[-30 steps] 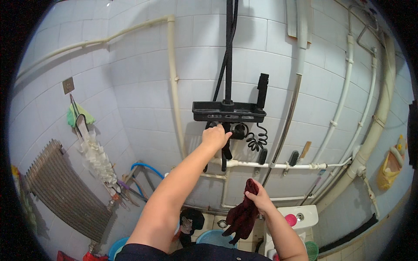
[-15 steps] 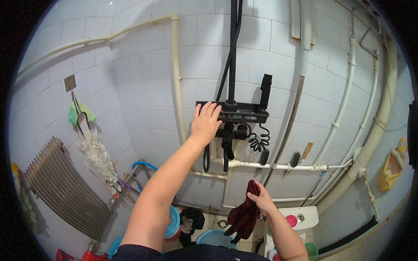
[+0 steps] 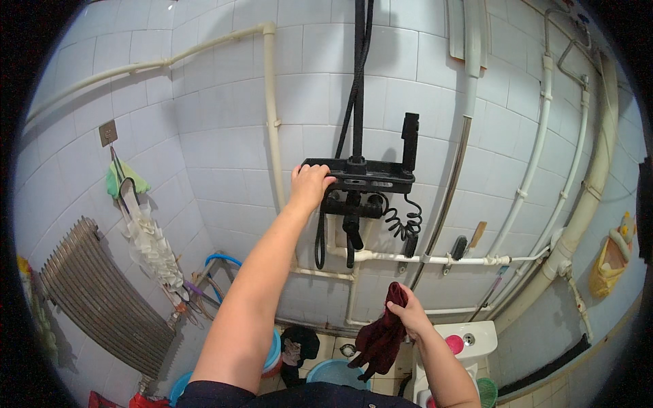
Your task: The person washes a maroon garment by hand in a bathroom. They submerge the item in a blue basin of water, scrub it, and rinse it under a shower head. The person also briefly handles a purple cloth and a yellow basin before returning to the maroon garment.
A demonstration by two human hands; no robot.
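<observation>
My left hand (image 3: 311,186) reaches up to the black shower shelf (image 3: 381,178), its fingers curled over the left end. Below that shelf sit the black shower mixer (image 3: 352,216) and a coiled hose (image 3: 406,221). Lower and to the right, my right hand (image 3: 408,312) is closed on a dark red cloth (image 3: 381,341), which hangs down crumpled. Beneath the cloth, part of a light blue basin (image 3: 333,373) shows on the floor.
White pipes (image 3: 381,256) run along the tiled wall, with brushes (image 3: 460,249) hanging there. A ribbed radiator (image 3: 102,299) stands left. A white toilet tank (image 3: 479,336) is low right, with a pink round thing (image 3: 454,343) on top. Dark clothing (image 3: 298,347) lies beside the basin.
My left hand has gone from lying spread on the shelf's front to curling its fingers over the left end. My right hand and the cloth have barely moved.
</observation>
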